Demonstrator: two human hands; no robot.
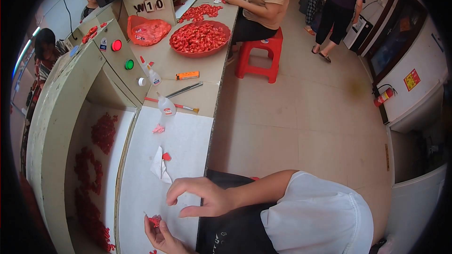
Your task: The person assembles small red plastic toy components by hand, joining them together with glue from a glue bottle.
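Note:
My left hand comes up from the lower edge, palm up, and pinches a small red piece at its fingertips over the white table top. Just above it my right hand reaches in from a white sleeve on the right. Its fingers are curled, thumb and forefinger apart, with nothing seen between them. A folded white scrap with a red piece beside it lies a little beyond my hands. A pink piece lies further up the table.
Two small glue bottles, an orange cutter and a metal tool lie further along. A red bowl holds many red pieces. Red pieces line the trough at left. A person sits on a red stool.

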